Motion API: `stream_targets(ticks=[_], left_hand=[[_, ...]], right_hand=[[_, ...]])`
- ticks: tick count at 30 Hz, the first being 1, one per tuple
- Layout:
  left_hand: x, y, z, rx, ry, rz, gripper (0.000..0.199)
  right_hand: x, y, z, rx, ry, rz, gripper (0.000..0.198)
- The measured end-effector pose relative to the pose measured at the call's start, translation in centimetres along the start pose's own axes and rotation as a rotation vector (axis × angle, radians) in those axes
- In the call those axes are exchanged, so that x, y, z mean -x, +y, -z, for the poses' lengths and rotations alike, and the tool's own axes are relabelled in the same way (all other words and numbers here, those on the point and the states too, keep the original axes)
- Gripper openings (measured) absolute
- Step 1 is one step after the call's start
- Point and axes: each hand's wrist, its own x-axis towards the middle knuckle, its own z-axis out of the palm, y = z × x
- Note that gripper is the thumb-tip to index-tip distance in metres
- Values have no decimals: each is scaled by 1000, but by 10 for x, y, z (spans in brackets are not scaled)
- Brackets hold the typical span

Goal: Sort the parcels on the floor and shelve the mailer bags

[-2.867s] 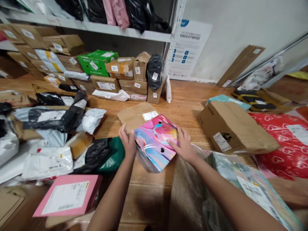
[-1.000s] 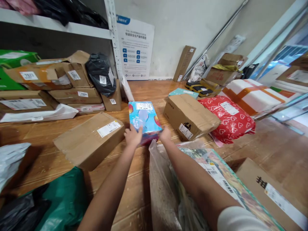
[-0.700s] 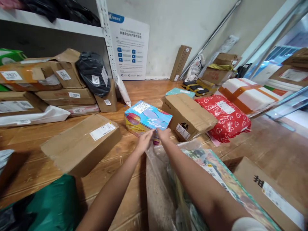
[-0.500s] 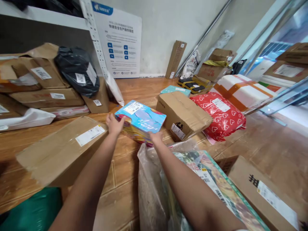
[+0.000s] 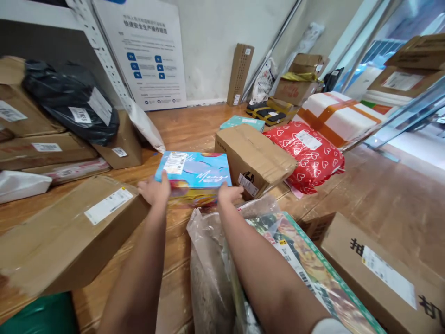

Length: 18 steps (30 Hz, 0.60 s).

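Item: colourful blue box (image 5: 194, 174), flat, rectangular, white shipping label at its far left corner, script lettering across the top face. Position: on the wooden floor (image 5: 382, 195), held between the two hands, top face tipped slightly toward the person, near edge toward the wrists.

Left hand (image 5: 155, 189): at the box's near left corner, fingers curled round the left edge, thumb toward the top face; closed on the box. Forearm runs up from the lower centre of the view, nearly straight, wrist level with the box's lower edge.

Right hand (image 5: 229, 192): at the near right corner, fingers tucked under and round the side, palm against the edge; closed on the box. Forearm comes in from the lower right at a slant, a pale sleeve (image 5: 330, 324) showing at the bottom edge.

Surroundings: large brown carton (image 5: 69, 227) just left of the left hand, its white label facing up. Second brown carton (image 5: 253, 155) just right of the box, close to its far right corner. Red heart-patterned parcel (image 5: 306, 153) beyond that carton, touching it. Clear plastic bag (image 5: 208, 260) under the right forearm, beside a flat printed package (image 5: 313, 269). Black plastic parcel (image 5: 69, 99) on stacked cartons at far left. White notice board (image 5: 146, 51) against the wall
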Motion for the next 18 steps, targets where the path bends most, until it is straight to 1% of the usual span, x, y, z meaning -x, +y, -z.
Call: stream_targets(ticks=[2,3,4,5,7,8,9,11,12,13,15,16,18], left_hand=[[49,2,6,-30,44,-6,80],[72,1,9,-34,1,-37,79],[91,0,12,3,-71,-62,75],[105,-3,15,64,-158,-122,72],[121,-12,20,205,-337,-238,63],[122,-20,24,256,-406,-277,56],[120,-30,29,285,-443,-297,49],[113,-55,43,291,-463,-289,36],[109,-70,53,274,-455,-267,31],[105,-87,65,257,-450,-239,25],[97,-123,94,204,-421,-163,17],[92,-142,110,171,-383,-115,19],[79,-181,142,90,-245,3,28]], right_hand=[[0,-2,14,-122,191,-113,67],[2,-4,18,-179,259,-144,67],[4,-7,22,-226,299,-153,67],[8,-10,24,-265,320,-149,68],[16,-16,24,-318,341,-83,70],[20,-17,23,-334,354,-8,69],[24,-18,23,-347,361,99,66],[30,-18,24,-378,332,334,49],[33,-17,25,-389,291,432,38],[37,-18,27,-389,242,512,33],[47,-22,32,-353,172,654,44],[55,-27,34,-337,155,735,49],[74,-40,39,-361,107,879,49]])
